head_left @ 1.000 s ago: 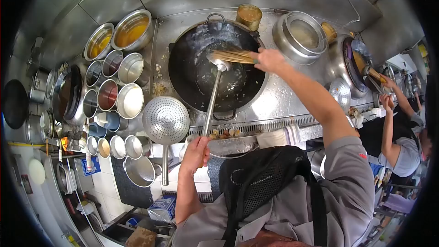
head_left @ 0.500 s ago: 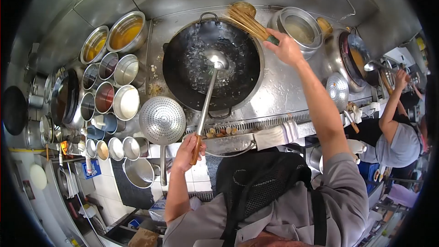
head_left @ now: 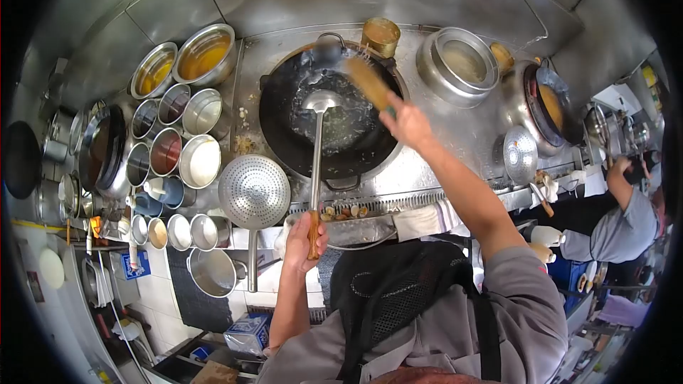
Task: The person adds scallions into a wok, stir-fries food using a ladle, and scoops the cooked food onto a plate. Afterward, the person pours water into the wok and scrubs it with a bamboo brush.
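Note:
A large black wok (head_left: pixel 282 128) sits on the steel stove with some water in its bottom. My left hand (head_left: pixel 302 242) is wrapped round the wooden handle of a long steel ladle (head_left: pixel 317 163), whose bowl is down in the wok near its middle. My right hand (head_left: pixel 408 125) grips a bamboo wok brush (head_left: pixel 368 81) by its green-bound end. The bristles are blurred by motion and lie over the wok's back right part; I cannot tell whether they touch the metal.
A perforated strainer (head_left: pixel 255 190) rests left of the wok, beside several seasoning pots (head_left: pixel 200 161). Two oil bowls (head_left: pixel 205 55) stand behind them. A brass-coloured tin (head_left: pixel 381 35) is behind the wok, a steel pot (head_left: pixel 457 66) to the right. Another person (head_left: pixel 626 206) works at far right.
My right hand has brought the brush leftward and down from beside the back pot to over the wok. The ladle has swung to a more upright line, its bowl shifting left.

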The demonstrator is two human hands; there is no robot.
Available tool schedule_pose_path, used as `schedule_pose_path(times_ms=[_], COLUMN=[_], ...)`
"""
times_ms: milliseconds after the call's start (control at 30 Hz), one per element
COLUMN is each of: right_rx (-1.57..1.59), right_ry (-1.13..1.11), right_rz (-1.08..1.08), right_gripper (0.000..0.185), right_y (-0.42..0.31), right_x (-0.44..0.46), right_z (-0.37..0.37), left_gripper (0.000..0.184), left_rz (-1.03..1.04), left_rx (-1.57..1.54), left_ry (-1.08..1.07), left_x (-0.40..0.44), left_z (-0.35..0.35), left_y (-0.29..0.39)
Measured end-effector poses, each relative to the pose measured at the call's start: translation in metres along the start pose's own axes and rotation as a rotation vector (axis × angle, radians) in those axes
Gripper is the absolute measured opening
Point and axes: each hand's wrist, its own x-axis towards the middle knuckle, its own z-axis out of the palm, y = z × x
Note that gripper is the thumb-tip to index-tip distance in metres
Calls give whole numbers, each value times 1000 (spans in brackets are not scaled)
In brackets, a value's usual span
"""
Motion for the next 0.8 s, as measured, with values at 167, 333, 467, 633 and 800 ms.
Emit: schedule_pose_path(times_ms=[167, 333, 467, 633, 800], right_rx=[-388, -156, -599, -511, -711], right_ry=[-297, 47, -348, -68, -321], right_rz=[-85, -2, -132, -109, -262], right_gripper=[55, 54, 49, 50, 51], right_y=[9, -26, -10, -50, -44], right_x=[4, -19, 18, 19, 49], right_z=[0, -1, -4, -25, -14], left_gripper=[44, 42, 38, 42, 51], left_rz=[12, 14, -24, -24, -29], left_rx=[-102, -98, 114, 442, 549], left_ry=[-46, -38, 75, 131, 102], left_x=[-5, -7, -16, -19, -24], left_z=[3, -2, -10, -29, -32], left_y=[4, 7, 7, 18, 36])
